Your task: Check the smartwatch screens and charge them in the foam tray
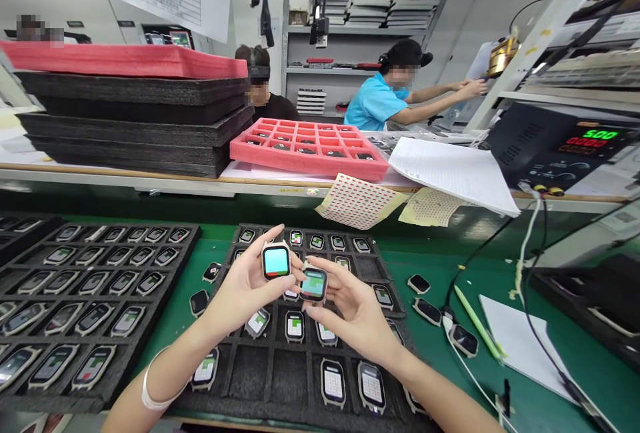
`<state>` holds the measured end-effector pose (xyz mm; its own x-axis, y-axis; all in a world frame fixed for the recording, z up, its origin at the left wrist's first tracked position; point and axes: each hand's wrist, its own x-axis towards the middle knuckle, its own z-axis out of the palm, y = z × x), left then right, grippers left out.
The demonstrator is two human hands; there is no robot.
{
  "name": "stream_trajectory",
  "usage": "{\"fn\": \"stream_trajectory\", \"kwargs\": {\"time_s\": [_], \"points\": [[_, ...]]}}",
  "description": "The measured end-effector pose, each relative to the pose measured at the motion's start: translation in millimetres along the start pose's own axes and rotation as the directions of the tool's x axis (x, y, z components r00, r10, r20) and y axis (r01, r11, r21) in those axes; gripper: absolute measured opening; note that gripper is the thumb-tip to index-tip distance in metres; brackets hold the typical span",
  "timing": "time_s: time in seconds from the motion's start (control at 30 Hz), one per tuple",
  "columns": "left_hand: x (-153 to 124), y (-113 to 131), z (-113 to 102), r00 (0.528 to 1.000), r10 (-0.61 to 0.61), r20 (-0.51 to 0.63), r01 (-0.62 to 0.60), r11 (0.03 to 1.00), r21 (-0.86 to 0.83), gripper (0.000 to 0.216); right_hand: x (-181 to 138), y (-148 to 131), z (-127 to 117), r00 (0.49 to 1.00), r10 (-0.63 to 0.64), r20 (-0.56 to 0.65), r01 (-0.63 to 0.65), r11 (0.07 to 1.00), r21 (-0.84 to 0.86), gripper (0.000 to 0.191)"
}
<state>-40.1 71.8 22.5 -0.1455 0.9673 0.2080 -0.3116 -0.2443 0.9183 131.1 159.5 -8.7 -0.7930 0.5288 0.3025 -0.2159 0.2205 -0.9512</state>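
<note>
Between the fingers of my left hand [245,289] is a smartwatch without a strap, its lit cyan screen [276,261] facing me. Just to its right, my right hand [353,309] pinches a second smartwatch [313,284] with a paler blue-green screen. The two watches are close together above a black foam tray [250,396]. In that tray several watch bodies lie in compartments, many with lit screens of white and green blocks, such as one watch [295,326]. My hands and forearms hide part of the tray.
Left is another black tray [173,286] of watches. Loose watches [419,283] lie on the green mat, with a green pen [477,323], paper [520,339] and cables. On the shelf stand a red tray [310,165], stacked black trays [130,129] and a power supply [565,146]. Two co-workers sit beyond.
</note>
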Motion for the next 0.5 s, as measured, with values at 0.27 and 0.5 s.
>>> {"fn": "stream_trajectory", "kwargs": {"time_s": [0.27, 0.5], "points": [[-10.6, 7.3, 3.2, 0.999, -0.017, 0.030, 0.017, 1.000, 0.009, 0.072, -2.7, 4.6, 9.3, 0.999, 0.008, 0.031, -0.006, 0.998, -0.055, 0.052], [-24.2, 6.8, 1.4, 0.997, -0.073, 0.030, 0.072, 0.997, 0.010, 0.084, -4.7, 10.9, 17.8, 0.995, 0.043, 0.090, -0.046, 0.999, 0.027, 0.053]]}}
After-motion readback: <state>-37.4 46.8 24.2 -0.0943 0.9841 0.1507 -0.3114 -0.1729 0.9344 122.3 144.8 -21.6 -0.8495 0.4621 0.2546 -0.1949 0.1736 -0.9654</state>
